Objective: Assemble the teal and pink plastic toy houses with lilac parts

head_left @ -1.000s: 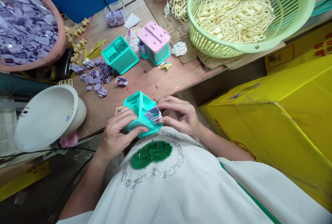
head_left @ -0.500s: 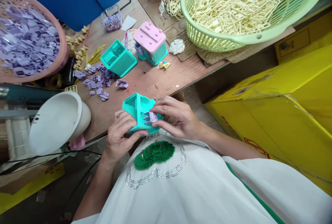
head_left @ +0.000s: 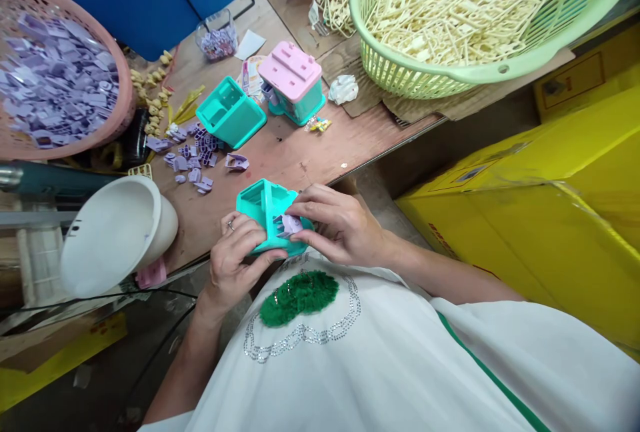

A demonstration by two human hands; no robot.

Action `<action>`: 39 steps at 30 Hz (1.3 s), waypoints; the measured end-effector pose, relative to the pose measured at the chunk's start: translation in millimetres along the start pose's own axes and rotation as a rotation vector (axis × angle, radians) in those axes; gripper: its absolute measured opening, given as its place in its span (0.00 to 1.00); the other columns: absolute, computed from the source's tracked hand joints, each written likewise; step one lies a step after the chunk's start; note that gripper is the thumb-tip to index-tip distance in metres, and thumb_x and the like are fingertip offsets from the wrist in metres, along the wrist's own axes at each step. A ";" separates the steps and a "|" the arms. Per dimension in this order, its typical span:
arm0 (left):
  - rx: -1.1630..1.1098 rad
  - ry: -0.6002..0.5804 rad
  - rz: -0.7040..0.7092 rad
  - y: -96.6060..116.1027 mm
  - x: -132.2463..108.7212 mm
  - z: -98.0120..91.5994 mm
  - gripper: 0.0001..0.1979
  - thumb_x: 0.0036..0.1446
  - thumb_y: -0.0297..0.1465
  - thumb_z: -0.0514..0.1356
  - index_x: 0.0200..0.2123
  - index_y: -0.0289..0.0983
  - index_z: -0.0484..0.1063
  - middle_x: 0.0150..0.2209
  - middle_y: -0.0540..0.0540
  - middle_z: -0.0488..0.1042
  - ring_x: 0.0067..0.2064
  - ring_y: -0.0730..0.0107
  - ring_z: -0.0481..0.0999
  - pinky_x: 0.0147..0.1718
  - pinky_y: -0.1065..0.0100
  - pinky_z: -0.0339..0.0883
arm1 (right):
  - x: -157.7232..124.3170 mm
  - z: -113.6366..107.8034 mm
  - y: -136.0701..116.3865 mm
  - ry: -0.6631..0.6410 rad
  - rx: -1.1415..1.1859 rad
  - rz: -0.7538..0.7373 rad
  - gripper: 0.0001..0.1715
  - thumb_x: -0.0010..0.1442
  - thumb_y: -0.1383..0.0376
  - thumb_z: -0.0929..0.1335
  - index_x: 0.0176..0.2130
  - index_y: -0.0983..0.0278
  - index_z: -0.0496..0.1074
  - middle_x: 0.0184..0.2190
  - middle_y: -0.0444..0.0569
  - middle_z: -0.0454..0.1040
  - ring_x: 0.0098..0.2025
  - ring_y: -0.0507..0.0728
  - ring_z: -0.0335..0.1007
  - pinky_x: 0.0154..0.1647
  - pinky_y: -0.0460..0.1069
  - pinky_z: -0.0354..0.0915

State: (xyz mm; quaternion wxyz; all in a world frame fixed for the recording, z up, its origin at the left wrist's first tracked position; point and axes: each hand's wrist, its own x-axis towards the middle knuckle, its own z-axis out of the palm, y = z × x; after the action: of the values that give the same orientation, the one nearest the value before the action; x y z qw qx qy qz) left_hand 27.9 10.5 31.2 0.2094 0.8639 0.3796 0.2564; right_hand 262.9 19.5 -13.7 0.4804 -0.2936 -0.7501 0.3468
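Observation:
My left hand (head_left: 234,257) grips a teal plastic toy housing (head_left: 263,209) close to my chest, at the near edge of the wooden table (head_left: 300,152). My right hand (head_left: 340,225) pinches a small lilac plastic piece (head_left: 290,223) and presses it against the housing's side. Loose lilac pieces (head_left: 193,155) lie scattered on the table to the left. Farther back stand another teal housing (head_left: 230,112) and an assembled toy with a pink top (head_left: 295,82).
A pink basket (head_left: 123,95) of lilac parts sits far left, a white bowl (head_left: 117,232) at the near left. A green basket (head_left: 480,72) of cream plastic sprues stands back right. Yellow cartons (head_left: 550,199) fill the right side.
My right hand has pushed the lilac piece further in against the teal housing, and its fingers now cover more of it. The camera view shifted slightly.

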 end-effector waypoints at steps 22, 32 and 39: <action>0.284 -0.124 0.014 43.1 2.6 -4.5 0.16 0.73 0.35 0.56 0.31 0.37 0.69 0.27 0.49 0.72 0.30 0.64 0.71 0.40 0.60 0.61 | -24.2 9.1 11.1 0.016 0.441 0.240 0.18 0.61 0.61 0.78 0.50 0.64 0.82 0.44 0.56 0.81 0.46 0.57 0.78 0.46 0.52 0.76; 0.267 -0.250 -0.021 45.1 -17.5 1.2 0.16 0.74 0.36 0.55 0.33 0.36 0.69 0.30 0.48 0.73 0.32 0.63 0.72 0.41 0.59 0.61 | -39.6 16.6 15.1 -0.073 0.388 0.199 0.18 0.64 0.63 0.76 0.53 0.63 0.81 0.45 0.55 0.81 0.47 0.57 0.79 0.48 0.52 0.75; 0.285 -0.213 -0.018 50.5 -23.9 5.5 0.15 0.73 0.31 0.56 0.31 0.36 0.70 0.28 0.48 0.72 0.32 0.63 0.71 0.40 0.58 0.61 | -50.7 21.1 17.5 -0.059 0.369 0.276 0.19 0.62 0.57 0.77 0.49 0.64 0.83 0.44 0.55 0.82 0.46 0.57 0.79 0.49 0.53 0.76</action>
State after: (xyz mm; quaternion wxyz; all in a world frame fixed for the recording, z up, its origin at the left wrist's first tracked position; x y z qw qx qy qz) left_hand 45.0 -40.1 48.2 0.1263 0.9036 0.3955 0.1052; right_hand 263.9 -14.5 -60.3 0.4518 -0.2903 -0.6406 0.5488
